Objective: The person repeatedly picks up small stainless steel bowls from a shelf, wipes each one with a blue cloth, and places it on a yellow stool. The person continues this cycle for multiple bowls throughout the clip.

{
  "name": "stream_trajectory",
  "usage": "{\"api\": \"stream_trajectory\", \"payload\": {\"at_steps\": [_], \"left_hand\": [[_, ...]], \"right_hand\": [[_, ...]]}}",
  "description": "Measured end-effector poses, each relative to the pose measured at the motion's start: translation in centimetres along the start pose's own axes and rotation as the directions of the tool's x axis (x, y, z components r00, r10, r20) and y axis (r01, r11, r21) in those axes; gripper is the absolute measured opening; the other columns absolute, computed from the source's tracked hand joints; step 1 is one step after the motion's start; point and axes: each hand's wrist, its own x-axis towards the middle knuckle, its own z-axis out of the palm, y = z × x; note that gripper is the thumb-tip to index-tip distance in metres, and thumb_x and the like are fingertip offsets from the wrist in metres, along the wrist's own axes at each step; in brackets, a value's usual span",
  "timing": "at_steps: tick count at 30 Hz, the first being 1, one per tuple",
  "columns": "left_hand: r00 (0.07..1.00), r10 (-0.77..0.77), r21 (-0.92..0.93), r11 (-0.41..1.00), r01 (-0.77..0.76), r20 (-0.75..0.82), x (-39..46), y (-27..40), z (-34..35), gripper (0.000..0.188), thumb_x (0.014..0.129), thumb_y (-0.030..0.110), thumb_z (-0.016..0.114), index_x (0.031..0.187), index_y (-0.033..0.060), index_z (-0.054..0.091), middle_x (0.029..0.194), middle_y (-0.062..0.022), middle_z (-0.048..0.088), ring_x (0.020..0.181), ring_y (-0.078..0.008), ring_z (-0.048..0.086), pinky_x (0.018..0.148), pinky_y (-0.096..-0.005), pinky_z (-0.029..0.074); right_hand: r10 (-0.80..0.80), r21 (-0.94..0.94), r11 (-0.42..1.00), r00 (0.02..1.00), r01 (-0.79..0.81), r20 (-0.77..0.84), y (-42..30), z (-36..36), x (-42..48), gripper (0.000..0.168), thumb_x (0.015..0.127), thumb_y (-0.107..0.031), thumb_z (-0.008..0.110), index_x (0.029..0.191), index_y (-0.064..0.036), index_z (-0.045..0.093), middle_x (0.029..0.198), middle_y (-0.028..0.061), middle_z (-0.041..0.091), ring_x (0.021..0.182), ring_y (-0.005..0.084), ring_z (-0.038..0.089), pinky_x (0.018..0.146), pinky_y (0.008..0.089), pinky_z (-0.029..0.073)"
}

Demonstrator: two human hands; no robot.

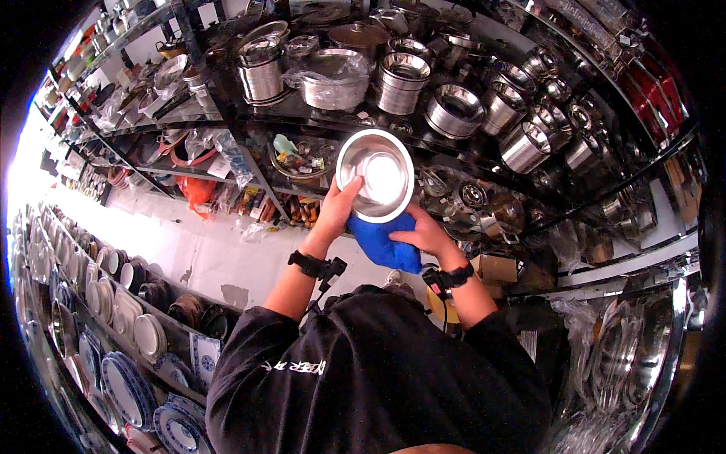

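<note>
A shiny stainless steel bowl (368,201) is held up in front of me, its open side facing my head. My left hand (339,207) grips its left rim, with the thumb over the inner wall. Below the bowl, my right hand (422,234) holds a blue cloth (380,244) against its underside and lower right edge. The fingers of that hand behind the cloth and bowl are hidden. Straight ahead stand stacks of steel bowls on a shelf, among them a tall stack (402,85) and a lower one (455,110).
Under that shelf, a basin (300,167) holds small packaged items. A cardboard box (494,268) is on the right. Blue-rimmed plates (127,391) stand in racks at lower left. Plastic-wrapped metalware (618,352) lies at lower right. The pale floor (170,244) shows at left.
</note>
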Motion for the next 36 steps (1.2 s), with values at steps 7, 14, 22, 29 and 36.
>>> {"api": "stream_trajectory", "payload": {"at_steps": [7, 14, 22, 29, 36], "left_hand": [[0.966, -0.245, -0.127, 0.959, 0.254, 0.080, -2.2, 0.9, -0.9, 0.043, 0.087, 0.003, 0.054, 0.129, 0.0005, 0.044, 0.117, -0.0109, 0.057, 0.102, -0.0185, 0.058, 0.087, -0.0315, 0.048], [0.891, -0.355, -0.146, 0.902, 0.406, 0.282, -3.0, -0.5, 2.5, 0.031, 0.093, 0.017, 0.052, 0.120, 0.0002, 0.053, 0.112, -0.0092, 0.060, 0.103, -0.0193, 0.057, 0.090, -0.0349, 0.046], [0.997, -0.076, 0.049, 0.996, 0.076, -0.013, -0.4, -0.4, 1.1, 0.039, 0.093, 0.017, 0.053, 0.129, 0.0042, 0.043, 0.116, -0.0076, 0.056, 0.103, -0.0162, 0.055, 0.090, -0.0307, 0.044], [0.991, 0.078, 0.262, 0.964, -0.047, -0.111, -0.4, -1.4, -2.9, 0.037, 0.093, 0.013, 0.052, 0.129, 0.0036, 0.048, 0.120, -0.0076, 0.056, 0.106, -0.0165, 0.053, 0.093, -0.0296, 0.041], [0.999, 0.014, 0.561, 0.827, -0.030, 0.032, -1.1, -5.3, 0.0, 0.054, 0.097, 0.036, 0.046, 0.136, 0.0007, 0.038, 0.125, -0.0130, 0.053, 0.115, -0.0181, 0.047, 0.100, -0.0290, 0.034]], "right_hand": [[-0.011, 0.294, 0.935, 0.847, 0.196, -0.531, -0.8, -4.4, -3.3, 0.063, 0.071, 0.005, 0.068, 0.129, -0.006, 0.045, 0.119, 0.0087, 0.055, 0.107, 0.0209, 0.054, 0.095, 0.0354, 0.042], [0.100, 0.378, 0.924, 0.914, 0.061, -0.393, 1.5, -4.3, 1.0, 0.069, 0.074, 0.000, 0.071, 0.135, -0.005, 0.039, 0.122, 0.0083, 0.053, 0.110, 0.0183, 0.052, 0.096, 0.0330, 0.041], [0.169, 0.250, 0.956, 0.984, -0.150, -0.056, 2.1, 0.0, 0.2, 0.067, 0.072, -0.008, 0.075, 0.132, -0.004, 0.044, 0.122, 0.0071, 0.055, 0.110, 0.0181, 0.053, 0.097, 0.0330, 0.041], [0.096, 0.483, 0.858, 0.868, 0.177, -0.488, 0.2, -3.1, -3.4, 0.061, 0.072, -0.006, 0.073, 0.127, -0.002, 0.047, 0.115, 0.0091, 0.059, 0.102, 0.0203, 0.058, 0.091, 0.0349, 0.046], [0.036, -0.288, 0.934, 0.858, -0.211, -0.512, 2.3, -0.2, -0.9, 0.056, 0.072, -0.009, 0.072, 0.124, -0.002, 0.051, 0.112, 0.0153, 0.062, 0.102, 0.0258, 0.061, 0.088, 0.0347, 0.047]]}}
